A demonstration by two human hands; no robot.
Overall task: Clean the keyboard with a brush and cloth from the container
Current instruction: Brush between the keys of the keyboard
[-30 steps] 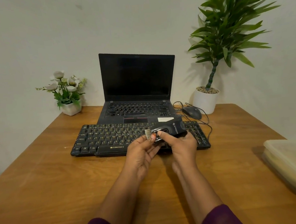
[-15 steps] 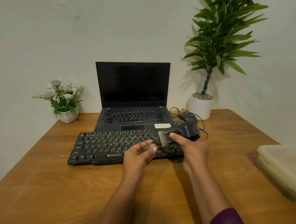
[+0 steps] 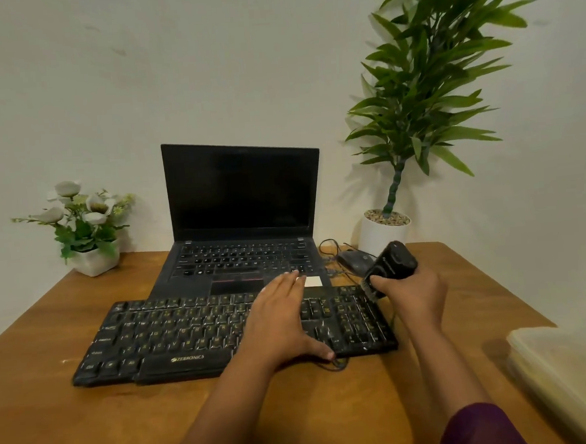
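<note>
A: What's covered?
B: The left hand (image 3: 280,320) lies over the keyboard (image 3: 175,332), hiding its middle keys. The right hand (image 3: 416,293) hides part of the bristles of the brush (image 3: 390,267).
A: And cut off?
B: The container (image 3: 568,369) by the right edge, the plant (image 3: 430,76) by the top. The white label (image 3: 313,281) on the laptop (image 3: 241,190) is too small to read.

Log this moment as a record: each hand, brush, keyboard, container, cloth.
left hand: lies flat on the keyboard, fingers straight
right hand: grips the brush by its black body
brush: bristles point down at the keyboard's far right corner; contact unclear
keyboard: black, on the wooden table, in front of the open laptop
container: translucent, at the table's right edge
cloth: not in view
</note>
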